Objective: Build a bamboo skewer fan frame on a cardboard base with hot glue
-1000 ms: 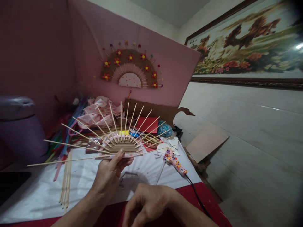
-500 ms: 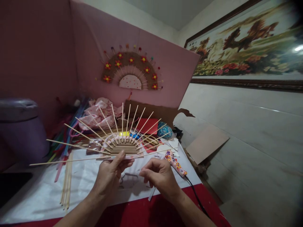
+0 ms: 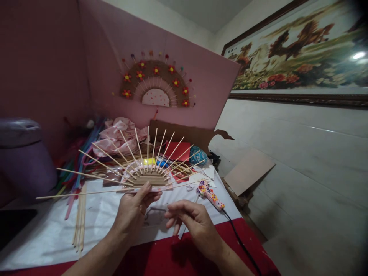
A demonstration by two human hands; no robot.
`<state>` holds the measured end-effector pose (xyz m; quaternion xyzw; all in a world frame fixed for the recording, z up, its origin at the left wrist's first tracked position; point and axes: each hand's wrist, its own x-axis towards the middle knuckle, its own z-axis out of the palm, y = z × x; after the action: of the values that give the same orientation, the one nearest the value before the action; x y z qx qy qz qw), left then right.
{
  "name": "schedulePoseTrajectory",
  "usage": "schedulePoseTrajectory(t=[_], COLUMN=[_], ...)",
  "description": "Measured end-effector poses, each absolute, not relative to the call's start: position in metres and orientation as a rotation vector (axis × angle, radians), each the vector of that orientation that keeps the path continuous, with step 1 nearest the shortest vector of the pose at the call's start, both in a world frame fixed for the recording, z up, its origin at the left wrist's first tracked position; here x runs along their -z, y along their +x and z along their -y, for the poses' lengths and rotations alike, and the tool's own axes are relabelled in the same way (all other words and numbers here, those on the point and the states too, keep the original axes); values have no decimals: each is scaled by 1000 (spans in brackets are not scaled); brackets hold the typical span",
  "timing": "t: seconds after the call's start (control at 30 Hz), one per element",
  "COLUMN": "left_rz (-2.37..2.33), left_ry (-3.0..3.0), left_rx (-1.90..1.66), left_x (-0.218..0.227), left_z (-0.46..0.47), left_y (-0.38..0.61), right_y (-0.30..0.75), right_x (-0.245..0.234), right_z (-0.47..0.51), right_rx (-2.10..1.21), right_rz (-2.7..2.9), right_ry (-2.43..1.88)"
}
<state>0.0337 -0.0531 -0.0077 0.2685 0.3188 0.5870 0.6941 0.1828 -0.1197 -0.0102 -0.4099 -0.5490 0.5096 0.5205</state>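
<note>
My left hand (image 3: pixel 136 209) grips the lower edge of a cardboard half-circle fan (image 3: pixel 149 180), thumb on its front. Many thin wooden sticks spread outward from the fan's curved edge, and patterned fabric shows around the cardboard. To the right, my right hand (image 3: pixel 192 220) hovers over the table with its fingers apart and nothing visible in them. A thin translucent glue stick (image 3: pixel 183 231) lies partly hidden beside those fingers. Beyond the right hand, a glue gun (image 3: pixel 211 195) with a flowery cover rests on the white sheet, its black cord running toward me.
A finished fan (image 3: pixel 155 82) with red flowers hangs on the pink board (image 3: pixel 201 80). Behind my hands lie crumpled pink fabric (image 3: pixel 123 128), blue yarn (image 3: pixel 199 155) and red paper (image 3: pixel 176 150). Loose wooden sticks (image 3: pixel 79 222) lie at left, near a purple bin (image 3: pixel 25 161).
My right hand has lowered slightly and its fingers have opened from a pinch. The left hand still holds the fan in nearly the same place. The view has shifted a little.
</note>
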Motion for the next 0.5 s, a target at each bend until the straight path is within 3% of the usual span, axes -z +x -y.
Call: schedulePoseTrajectory(t=[0.23, 0.5], left_rz=[-718, -705], left_ry=[615, 620], left_rx=[-1310, -1302], left_x=[11, 10], left_z=[52, 53], left_y=[34, 36], right_y=[195, 208], right_x=[5, 22], right_z=[144, 175], right_rx=[-1306, -1021], right_rz=[1339, 1936], right_ry=[-1239, -1348])
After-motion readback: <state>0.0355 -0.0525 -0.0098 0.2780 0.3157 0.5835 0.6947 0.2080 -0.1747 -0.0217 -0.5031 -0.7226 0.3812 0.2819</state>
